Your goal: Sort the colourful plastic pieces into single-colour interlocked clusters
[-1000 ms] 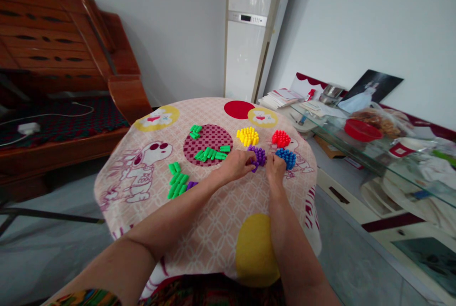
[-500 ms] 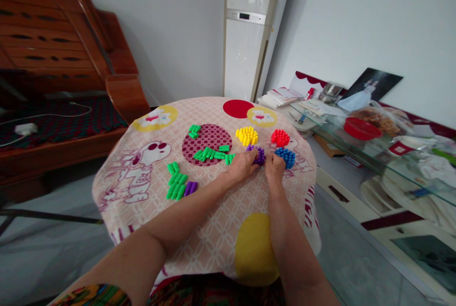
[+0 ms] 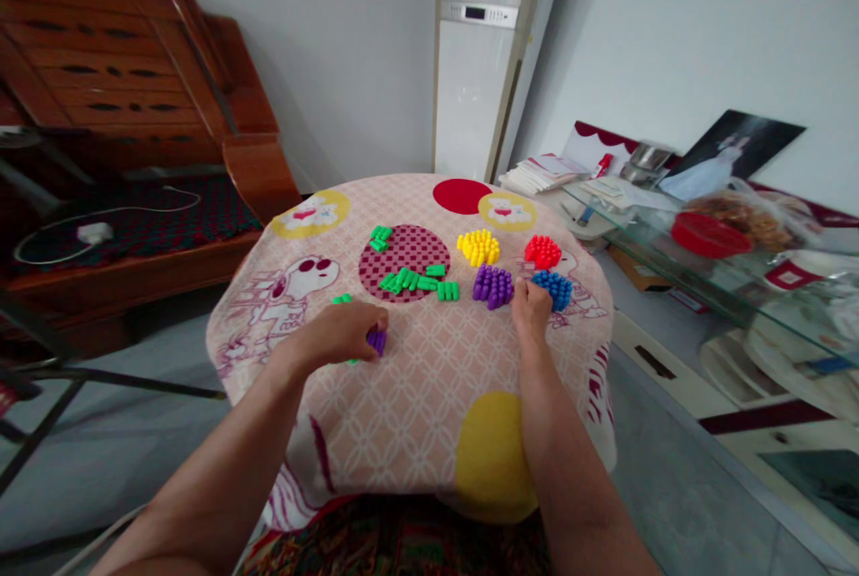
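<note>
My left hand (image 3: 349,331) is over the left part of the table, thumb and fingers apart around small purple plastic pieces (image 3: 377,343). Green pieces (image 3: 342,299) lie partly hidden beneath that hand. My right hand (image 3: 530,306) is closed, resting between a cluster of upright purple pieces (image 3: 493,286) and a cluster of blue pieces (image 3: 553,290); whatever its fingers hold is hidden. Behind these stand a yellow cluster (image 3: 479,247) and a red cluster (image 3: 543,251). More green pieces (image 3: 406,280) lie on their sides near the middle, with another small green group (image 3: 380,238) farther back.
A patterned cloth (image 3: 403,415) covers the round table. To the right, a glass-topped cabinet (image 3: 644,245) holds a red bowl (image 3: 710,234), papers and a photo. A wooden bench (image 3: 134,227) stands at the left, and a tall white appliance (image 3: 473,93) behind.
My left hand has left the purple cluster and moved left to the loose purple pieces. My right hand stays near the purple and blue clusters. The view has shifted slightly.
</note>
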Demonstrator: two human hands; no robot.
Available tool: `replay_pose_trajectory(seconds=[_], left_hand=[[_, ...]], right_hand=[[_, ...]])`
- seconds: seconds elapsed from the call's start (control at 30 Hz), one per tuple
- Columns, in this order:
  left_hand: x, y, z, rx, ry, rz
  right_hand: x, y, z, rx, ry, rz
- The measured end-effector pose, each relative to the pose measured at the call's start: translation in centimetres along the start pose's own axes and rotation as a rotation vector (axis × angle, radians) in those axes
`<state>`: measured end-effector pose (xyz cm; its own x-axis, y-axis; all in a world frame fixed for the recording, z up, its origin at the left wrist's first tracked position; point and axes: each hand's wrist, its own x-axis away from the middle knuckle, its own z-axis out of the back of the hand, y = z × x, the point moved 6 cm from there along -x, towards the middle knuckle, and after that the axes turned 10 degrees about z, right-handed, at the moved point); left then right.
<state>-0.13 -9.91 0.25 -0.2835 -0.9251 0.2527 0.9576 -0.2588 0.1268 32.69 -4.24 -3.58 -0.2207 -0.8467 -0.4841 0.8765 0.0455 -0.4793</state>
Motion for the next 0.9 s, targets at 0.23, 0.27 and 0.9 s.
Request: replay_pose_trajectory(seconds=[0.23, 0.27, 0.9], left_hand=[[0.4, 1.4, -1.0, -0.049, 0.134, -0.019], [-0.1, 1.7, -0.8, -0.051, 0.149, -0.016], [-9.5, 13.8, 1.4, 0.288, 0.404, -0.283]], right_hand=[[0.0, -0.1, 0.2, -0.008, 0.007, -0.009], [0.0, -0.1, 0.2, -0.013, 0.011, -0.011], [0.2, -0.4, 0.2, -0.064, 0.028, 0.014]])
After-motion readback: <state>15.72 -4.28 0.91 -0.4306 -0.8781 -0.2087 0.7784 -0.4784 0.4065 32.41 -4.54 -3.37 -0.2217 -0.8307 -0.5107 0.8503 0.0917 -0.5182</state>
